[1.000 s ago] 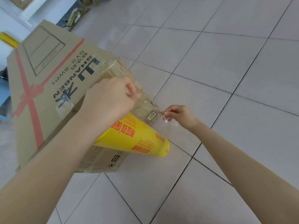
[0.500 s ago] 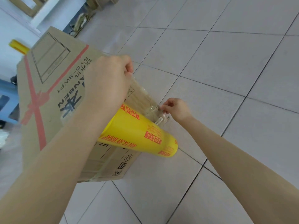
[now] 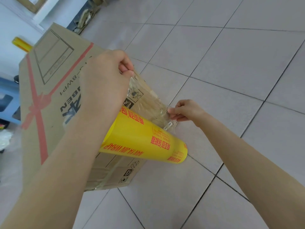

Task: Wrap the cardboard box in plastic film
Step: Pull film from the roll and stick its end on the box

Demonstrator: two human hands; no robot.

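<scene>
Left hand [image 3: 105,80] pinches the upper edge of the plastic film [image 3: 145,100] at the top rim of the cardboard box [image 3: 54,100], thumb pressed against curled fingers. My right hand [image 3: 186,110] pinches the sheet's lower corner, just off the box's near corner.

The box stands on the tiled floor [image 3: 231,80], its red-ribbon face turned up toward me. Between my two hands the film is pulled into a wrinkled band that slants down the box's side face, from the rim to the corner. A small white label [image 3: 169,125] hangs in the film below my right hand.

The yellow roll [image 3: 142,139] lies just under that band, against the same side of the box. Its long axis runs nearly parallel to the band. One end juts past the box's corner over the floor, and the other is hidden behind my left forearm. Neither hand holds the roll, and I cannot tell what props it up.

By my reading, the next move depends on that slant: the sheet has to be drawn taut and laid flat on the box's side. My left hand is the anchor nearer the box's top, and my right is nearer the corner the film must turn. Bare tile lies to the right of the box. On its left stands a blue stool [image 3: 8,98], and a second yellow roll [image 3: 20,44] shows beyond its far edge.
</scene>
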